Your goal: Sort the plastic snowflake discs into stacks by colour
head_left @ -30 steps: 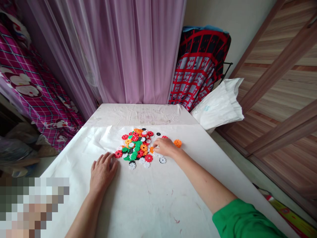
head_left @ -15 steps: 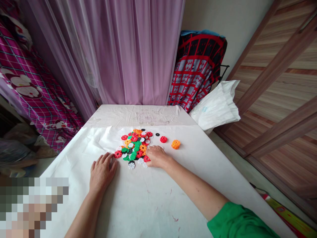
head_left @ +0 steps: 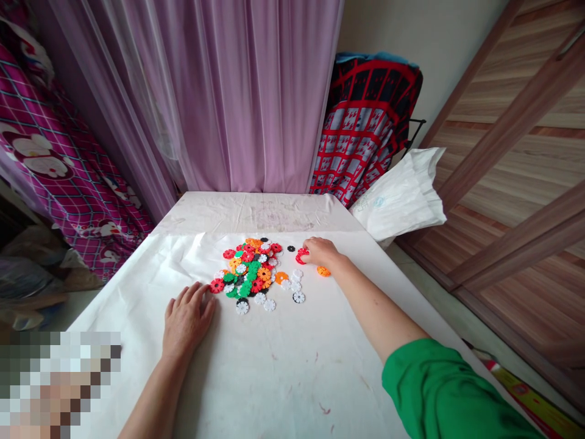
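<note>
L hand [head_left: 187,317] flat on table [head_left: 256,372], fingers a bit spread, near-left of pile [head_left: 247,269]. R hand [head_left: 321,250] at red discs [head_left: 300,256], right of pile; can't tell if pinching. Orange discs [head_left: 323,272] just nearer.

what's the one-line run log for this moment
left hand: on white tablecloth, beside mixed notched-disc pile | right hand: at red disc stack | orange disc stack: near right hand

Pile of notched discs [head_left: 249,269], mixed colours, spread on white-covered table [head_left: 274,372]. Left hand [head_left: 187,320] laid palm-down at near left, just beside pile. Red discs [head_left: 300,257], right of pile, touched by right hand [head_left: 320,251]; grip obscured. Orange discs [head_left: 324,272] partly covered by right wrist. Far edge backed by lilac curtain [head_left: 260,97].
</note>
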